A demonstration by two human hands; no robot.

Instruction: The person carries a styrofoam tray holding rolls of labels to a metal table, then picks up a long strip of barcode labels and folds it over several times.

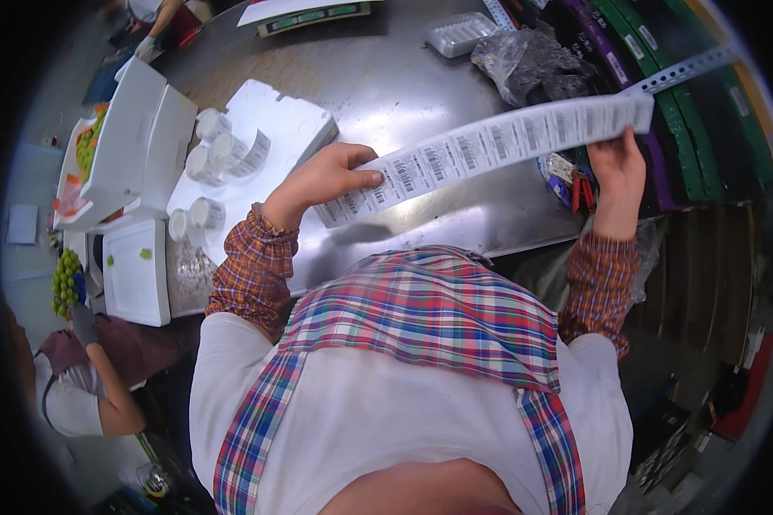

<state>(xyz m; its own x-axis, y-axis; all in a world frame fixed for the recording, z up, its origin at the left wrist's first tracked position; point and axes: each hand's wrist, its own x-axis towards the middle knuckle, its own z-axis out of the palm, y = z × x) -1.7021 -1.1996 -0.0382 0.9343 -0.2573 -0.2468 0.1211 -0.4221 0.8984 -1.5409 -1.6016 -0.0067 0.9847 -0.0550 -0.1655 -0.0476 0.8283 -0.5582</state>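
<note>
A long strip of white barcode labels (470,151) stretches between my hands above the metal table. My left hand (335,177) pinches its near left part, thumb on top, with a short end hanging past the thumb. At the strip's far right end, my right hand (618,161) grips the lower edge with its fingers. Several label rolls (207,212) stand on a white foam board (257,109) to the left of my left hand; one of them has a loose curled end (257,152).
Foam boxes (125,129) with green grapes stand at the left, beside a foam lid (135,277). A co-worker holds grapes (66,277) there. Crumpled plastic (528,61), a clear tray (462,33), red-handled cutters (581,191) and stacked green crates (676,129) lie rightward. Another person's gloved hand shows at top left.
</note>
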